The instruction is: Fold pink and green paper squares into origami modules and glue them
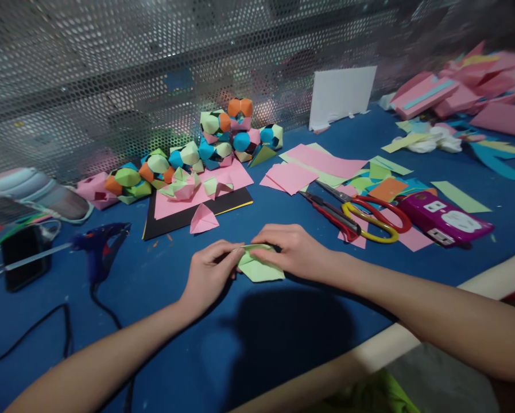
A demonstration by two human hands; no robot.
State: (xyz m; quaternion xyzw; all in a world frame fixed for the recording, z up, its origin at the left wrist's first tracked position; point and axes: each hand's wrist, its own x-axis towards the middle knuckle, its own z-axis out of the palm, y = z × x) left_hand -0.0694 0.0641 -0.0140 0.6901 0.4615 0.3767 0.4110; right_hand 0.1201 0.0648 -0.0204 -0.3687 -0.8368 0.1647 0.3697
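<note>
A partly folded light-green paper piece (262, 271) sits at the near middle of the blue tabletop (175, 367), between the person's two hands. The left hand (209, 272) pinches its left corner between thumb and fingers; the right hand (294, 249) clamps its upper edge, thumb lying across the top face. Just beyond the left hand stands a folded pink paper unit (204, 220), near the front edge of a black sheet (165, 225) that carries pink paper and pale-green folded pieces. Behind these, multicoloured origami balls (156, 166) line up against a perforated metal panel (111, 86), some stacked. To the right lie yellow-and-red-handled scissors (371, 223), touching pink paper, and a purple case (446, 219) with white markings. Well to the left, a blue glue gun (97, 244) rests near a black smartphone (22, 258).
</note>
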